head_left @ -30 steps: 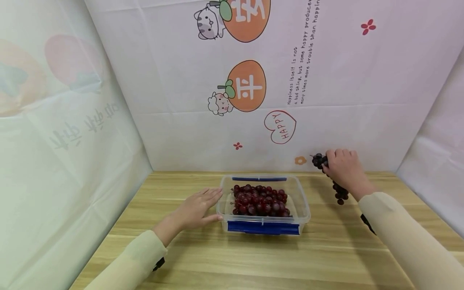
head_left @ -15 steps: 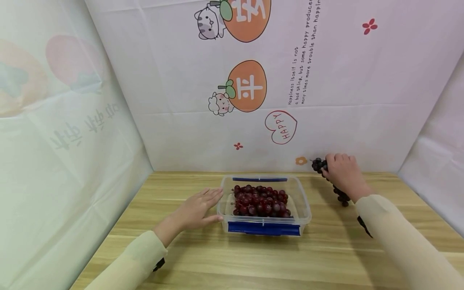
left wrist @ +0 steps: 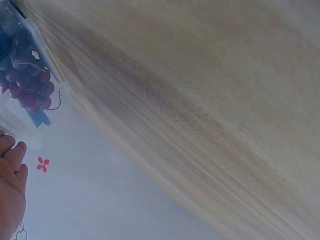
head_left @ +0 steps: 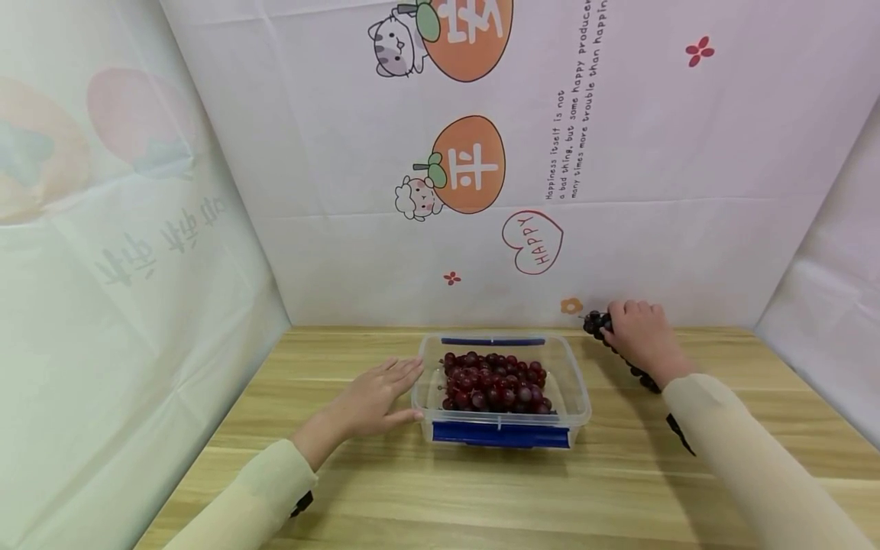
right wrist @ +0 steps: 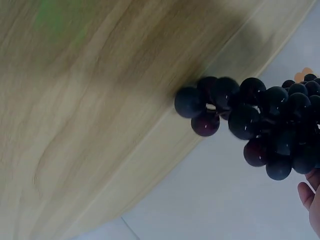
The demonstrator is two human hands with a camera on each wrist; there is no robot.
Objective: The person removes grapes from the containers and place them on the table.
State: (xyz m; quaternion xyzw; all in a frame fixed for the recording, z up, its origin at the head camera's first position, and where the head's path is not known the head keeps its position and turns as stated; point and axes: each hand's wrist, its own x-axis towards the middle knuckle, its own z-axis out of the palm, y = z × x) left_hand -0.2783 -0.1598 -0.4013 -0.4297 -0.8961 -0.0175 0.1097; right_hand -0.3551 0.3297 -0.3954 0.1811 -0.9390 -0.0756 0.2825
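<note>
The fingers of the right hand (head_left: pixel 641 334) are curled around the dark grapes (head_left: pixel 596 325), so I read that grip as taken; in the right wrist view only a little of the hand shows, tucked against the underside of the bunch. The grapes sit right of the box (head_left: pixel 509 418), near the table's back edge, one end poking out past the thumb side and the other trailing below the hand toward the table (head_left: pixel 481 496). Whether that trailing end touches the wood, I can't tell. The left hand (head_left: pixel 374 397) grips nothing: its fingers are stretched out, tips at the left rim of the box, apparently in light contact, with the thumb spread toward the near corner. Inside the box lie red grapes (head_left: pixel 495 382), leaving a bare strip of floor along the right side. Behind it all a printed cloth (head_left: pixel 344 191) rises from the table's back edge. I judge the step in hand to be handling the dark bunch with the right while the left stands by to steady the box. For the next move I'd want a firm but gentle hold, since loose ends could swing or shed a berry, enough lift for the trailing end to clear wood and rim, and light pressure from the left so the box doesn't slide.
</note>
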